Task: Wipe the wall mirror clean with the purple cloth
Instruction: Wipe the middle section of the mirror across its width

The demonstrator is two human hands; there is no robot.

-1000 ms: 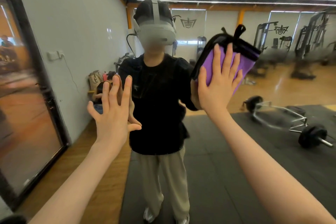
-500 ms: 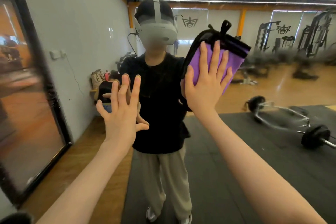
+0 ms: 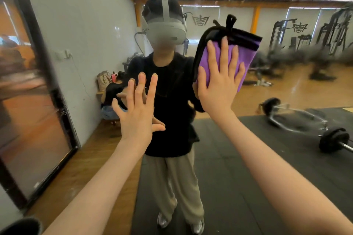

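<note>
The wall mirror (image 3: 286, 158) fills the view ahead and reflects me with a headset on. My right hand (image 3: 219, 86) presses the purple cloth (image 3: 246, 57) flat against the glass at head height, fingers straight and spread. The cloth has a black edge and a black hanging loop at its top. My left hand (image 3: 139, 112) is lower and to the left, fingers spread and straight, fingertips at the glass where they meet their reflection. It holds nothing.
The mirror reflects a gym: a black floor mat (image 3: 238, 187), a barbell (image 3: 332, 139), weight machines (image 3: 298, 38), a grey wall (image 3: 86, 25) and a crouching person (image 3: 112, 97) by bags. A black-framed glass panel (image 3: 38, 101) stands at the left.
My right hand and the cloth have slid a little to the left on the glass. My left hand has drifted right and slightly up, so the two hands are closer together.
</note>
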